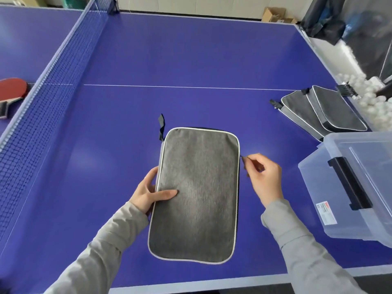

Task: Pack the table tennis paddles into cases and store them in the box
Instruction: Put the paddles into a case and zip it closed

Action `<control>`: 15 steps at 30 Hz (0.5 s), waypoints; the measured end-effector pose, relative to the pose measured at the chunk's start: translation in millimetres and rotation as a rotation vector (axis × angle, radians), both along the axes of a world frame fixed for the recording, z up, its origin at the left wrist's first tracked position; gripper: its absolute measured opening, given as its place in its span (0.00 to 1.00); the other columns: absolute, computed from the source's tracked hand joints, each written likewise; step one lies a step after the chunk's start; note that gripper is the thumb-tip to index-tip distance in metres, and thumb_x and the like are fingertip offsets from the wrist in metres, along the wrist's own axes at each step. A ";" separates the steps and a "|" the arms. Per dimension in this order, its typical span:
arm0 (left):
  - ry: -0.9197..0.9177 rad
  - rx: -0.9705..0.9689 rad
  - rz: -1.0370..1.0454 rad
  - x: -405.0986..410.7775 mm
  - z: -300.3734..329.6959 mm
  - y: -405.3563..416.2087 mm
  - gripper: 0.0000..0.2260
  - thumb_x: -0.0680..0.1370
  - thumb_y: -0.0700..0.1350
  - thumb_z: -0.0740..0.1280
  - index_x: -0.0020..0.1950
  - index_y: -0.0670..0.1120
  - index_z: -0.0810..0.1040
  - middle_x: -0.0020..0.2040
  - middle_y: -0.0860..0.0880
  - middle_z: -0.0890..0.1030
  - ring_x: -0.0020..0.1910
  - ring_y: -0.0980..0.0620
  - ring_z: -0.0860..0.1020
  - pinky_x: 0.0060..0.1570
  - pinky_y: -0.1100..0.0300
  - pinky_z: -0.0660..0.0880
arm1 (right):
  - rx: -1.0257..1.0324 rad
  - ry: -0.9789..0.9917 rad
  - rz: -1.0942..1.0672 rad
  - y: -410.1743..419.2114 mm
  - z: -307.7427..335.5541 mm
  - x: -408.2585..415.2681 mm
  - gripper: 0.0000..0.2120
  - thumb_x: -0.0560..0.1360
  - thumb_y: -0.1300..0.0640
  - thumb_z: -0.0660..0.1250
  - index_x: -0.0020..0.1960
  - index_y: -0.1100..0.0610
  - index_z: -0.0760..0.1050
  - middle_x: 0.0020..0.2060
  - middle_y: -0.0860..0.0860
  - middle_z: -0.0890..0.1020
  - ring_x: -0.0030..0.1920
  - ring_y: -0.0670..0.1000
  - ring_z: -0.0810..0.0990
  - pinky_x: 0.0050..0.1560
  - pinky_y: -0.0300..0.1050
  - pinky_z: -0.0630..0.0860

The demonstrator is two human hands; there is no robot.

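Gray case [196,194] lay flat on the blue table [191,60] right before me. My left hand [148,193] gripped its side edge. My right hand [263,177] pinched the little zipper tab [244,160]. I thought a slow, straight pull, case held firm, would work best. The box [347,187] waited nearby.

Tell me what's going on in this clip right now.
A person is working on a grey paddle case lying flat on the blue table tennis table. The left hand holds its left edge, thumb on top, while the right hand pinches the zipper pull on its right side. Two more cases lie beside the clear plastic box.
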State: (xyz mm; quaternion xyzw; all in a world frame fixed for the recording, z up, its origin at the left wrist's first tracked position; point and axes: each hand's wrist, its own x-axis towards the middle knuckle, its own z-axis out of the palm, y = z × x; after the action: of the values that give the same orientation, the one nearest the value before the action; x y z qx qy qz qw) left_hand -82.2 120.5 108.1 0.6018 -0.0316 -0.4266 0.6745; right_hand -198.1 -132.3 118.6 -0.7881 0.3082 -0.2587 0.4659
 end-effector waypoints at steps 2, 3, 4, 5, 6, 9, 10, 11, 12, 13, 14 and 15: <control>-0.028 0.006 -0.050 4.5 -0.4 7.4 0.46 0.44 0.51 0.84 0.61 0.51 0.73 0.47 0.43 0.84 0.44 0.41 0.83 0.40 0.50 0.80 | 0.082 -0.014 0.015 -2.5 11.7 5.9 0.05 0.74 0.64 0.67 0.40 0.62 0.78 0.30 0.53 0.79 0.29 0.45 0.76 0.32 0.38 0.74; -0.039 0.019 -0.076 7.1 -0.3 11.0 0.47 0.45 0.50 0.85 0.62 0.50 0.72 0.48 0.40 0.83 0.45 0.39 0.82 0.42 0.48 0.80 | 0.125 -0.015 0.038 -3.6 17.0 9.5 0.04 0.74 0.65 0.67 0.41 0.62 0.78 0.31 0.54 0.79 0.28 0.43 0.76 0.32 0.35 0.74; -0.051 0.038 -0.102 10.2 -0.4 14.9 0.48 0.46 0.50 0.85 0.63 0.50 0.71 0.50 0.38 0.83 0.47 0.37 0.82 0.45 0.45 0.79 | 0.168 -0.011 0.066 -4.2 21.0 13.8 0.04 0.74 0.66 0.66 0.41 0.63 0.78 0.31 0.54 0.79 0.28 0.42 0.76 0.33 0.33 0.74; -0.063 0.057 -0.125 13.3 -0.4 18.5 0.48 0.47 0.49 0.85 0.64 0.51 0.70 0.51 0.36 0.82 0.48 0.35 0.81 0.47 0.43 0.79 | 0.200 0.006 0.097 -4.6 23.5 17.9 0.04 0.74 0.66 0.66 0.41 0.63 0.78 0.32 0.54 0.79 0.28 0.43 0.76 0.33 0.33 0.74; -0.079 0.071 -0.146 16.7 0.1 22.3 0.48 0.47 0.49 0.85 0.64 0.52 0.70 0.51 0.36 0.82 0.48 0.35 0.81 0.48 0.42 0.78 | 0.214 0.036 0.129 -4.9 24.3 22.0 0.04 0.74 0.66 0.66 0.42 0.62 0.78 0.32 0.55 0.79 0.28 0.45 0.75 0.35 0.34 0.74; -0.145 0.108 -0.204 28.8 7.0 32.8 0.46 0.47 0.51 0.84 0.62 0.54 0.70 0.46 0.41 0.84 0.44 0.40 0.83 0.43 0.48 0.80 | 0.185 0.153 0.212 -3.5 25.3 33.1 0.04 0.74 0.66 0.64 0.43 0.61 0.77 0.33 0.54 0.80 0.30 0.47 0.75 0.39 0.39 0.75; -0.169 0.119 -0.224 32.9 9.5 36.5 0.46 0.47 0.52 0.84 0.62 0.54 0.70 0.44 0.42 0.85 0.43 0.41 0.83 0.42 0.50 0.80 | 0.177 0.180 0.239 -2.5 27.1 36.7 0.04 0.74 0.66 0.64 0.42 0.61 0.77 0.32 0.52 0.79 0.29 0.46 0.75 0.39 0.38 0.74; -0.192 0.131 -0.245 36.9 11.6 40.3 0.45 0.47 0.52 0.84 0.62 0.55 0.71 0.44 0.42 0.85 0.43 0.41 0.83 0.42 0.50 0.80 | 0.171 0.199 0.268 -1.1 30.0 40.6 0.04 0.74 0.66 0.64 0.42 0.60 0.77 0.32 0.52 0.79 0.29 0.46 0.76 0.39 0.37 0.74; -0.219 0.143 -0.268 40.4 13.3 44.0 0.43 0.48 0.51 0.84 0.61 0.56 0.71 0.45 0.42 0.84 0.44 0.41 0.83 0.43 0.51 0.80 | 0.159 0.222 0.302 0.7 33.2 44.9 0.05 0.74 0.66 0.65 0.41 0.59 0.76 0.32 0.51 0.79 0.29 0.45 0.76 0.38 0.36 0.74; -0.252 0.158 -0.293 43.4 15.6 47.0 0.40 0.50 0.49 0.84 0.59 0.59 0.72 0.45 0.41 0.84 0.44 0.41 0.83 0.43 0.51 0.80 | 0.136 0.251 0.339 3.2 36.2 49.5 0.05 0.73 0.65 0.65 0.41 0.58 0.76 0.32 0.50 0.79 0.29 0.45 0.76 0.38 0.35 0.74; -0.288 0.174 -0.316 46.2 17.9 49.8 0.37 0.52 0.47 0.82 0.57 0.61 0.73 0.46 0.42 0.85 0.43 0.42 0.83 0.42 0.53 0.80 | 0.105 0.279 0.379 6.8 38.9 54.3 0.05 0.73 0.65 0.65 0.40 0.57 0.76 0.31 0.49 0.79 0.29 0.46 0.76 0.38 0.35 0.74; -0.324 0.189 -0.338 48.7 20.6 52.4 0.34 0.53 0.46 0.81 0.55 0.63 0.74 0.46 0.43 0.85 0.42 0.44 0.84 0.41 0.54 0.80 | 0.073 0.298 0.416 11.4 41.0 59.3 0.05 0.72 0.65 0.65 0.40 0.57 0.76 0.31 0.49 0.79 0.30 0.47 0.76 0.39 0.37 0.74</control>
State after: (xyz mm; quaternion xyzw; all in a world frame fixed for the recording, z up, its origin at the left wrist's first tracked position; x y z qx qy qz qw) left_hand -33.5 172.9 128.7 0.7089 -0.1994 -0.4325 0.5203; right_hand -138.9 -120.9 159.6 -0.8466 0.2138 -0.0272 0.4866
